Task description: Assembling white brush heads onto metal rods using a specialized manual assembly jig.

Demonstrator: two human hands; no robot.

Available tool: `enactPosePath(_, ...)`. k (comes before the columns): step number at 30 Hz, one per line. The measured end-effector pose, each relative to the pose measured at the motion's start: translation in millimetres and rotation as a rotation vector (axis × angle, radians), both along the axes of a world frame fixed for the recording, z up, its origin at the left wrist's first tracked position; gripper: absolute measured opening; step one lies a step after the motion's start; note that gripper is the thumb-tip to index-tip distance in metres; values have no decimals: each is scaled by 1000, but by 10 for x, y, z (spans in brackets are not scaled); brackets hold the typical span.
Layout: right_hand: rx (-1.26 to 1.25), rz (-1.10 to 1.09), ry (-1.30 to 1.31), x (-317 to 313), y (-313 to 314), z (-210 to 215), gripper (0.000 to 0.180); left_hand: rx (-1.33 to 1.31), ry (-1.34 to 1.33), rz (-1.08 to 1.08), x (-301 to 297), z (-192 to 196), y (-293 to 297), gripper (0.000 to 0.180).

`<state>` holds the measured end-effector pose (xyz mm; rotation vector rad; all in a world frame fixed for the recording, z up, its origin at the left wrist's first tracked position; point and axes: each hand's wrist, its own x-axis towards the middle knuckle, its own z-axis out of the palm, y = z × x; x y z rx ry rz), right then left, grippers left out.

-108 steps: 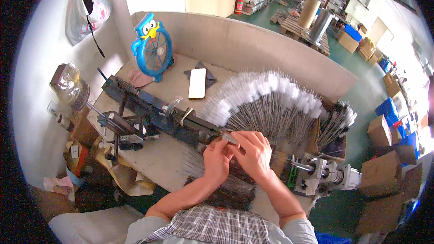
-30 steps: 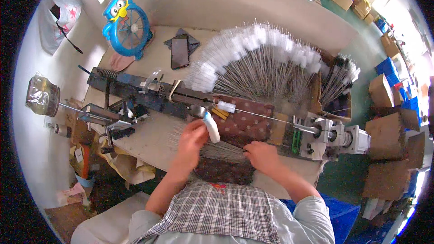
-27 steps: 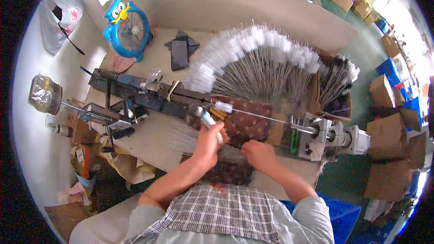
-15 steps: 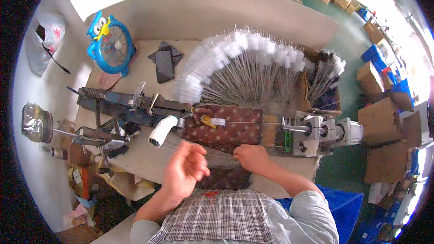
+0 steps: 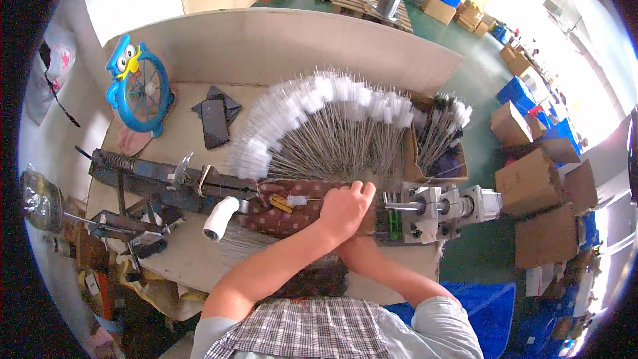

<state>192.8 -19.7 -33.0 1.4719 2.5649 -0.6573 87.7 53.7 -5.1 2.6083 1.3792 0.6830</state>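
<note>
The left hand (image 5: 344,207) lies knuckles up, fingers curled over a thin wire (image 5: 312,199) stretched along the machine; whether it pinches the wire cannot be told. The right hand (image 5: 350,247) is hidden beneath the left wrist, so its grip cannot be told either.

Step in hand, by judgement: seating the wire, which runs leftward from the left hand, into the metal chuck (image 5: 412,207) just right of it. The next move seems to call for steady alignment of wire and chuck.

Under the left hand lies a dark red dotted cloth (image 5: 282,216), soft and creased. Left of it, a white plastic handle (image 5: 219,218) sticks out from the long, dark steel frame (image 5: 156,176). Beyond the hands, finished wire brushes (image 5: 319,119) fan out, thin stems tipped with fluffy white bristle. Further left on the pale wooden surface (image 5: 183,259) rest a black phone (image 5: 214,123) and a small blue fan (image 5: 139,90).
</note>
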Motion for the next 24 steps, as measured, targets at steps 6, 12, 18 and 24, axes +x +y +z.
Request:
enactPosePath(6, 33, 18, 160, 215, -115, -54, 24, 99, 163, 26, -51, -188, 144, 3)
enactPosePath(12, 20, -57, 205, 249, -123, 156, 23, 241, 300, 315, -404, -136, 546, 6)
enactPosePath(18, 98, -44, 79, 405, -93, 517, 20, 237, 15, 61, -727, 279, -231, 24)
enactPosePath(24, 496, 24, 47, 566, 136, 1026, 22, 253, -200, -57, -965, 411, -691, 25)
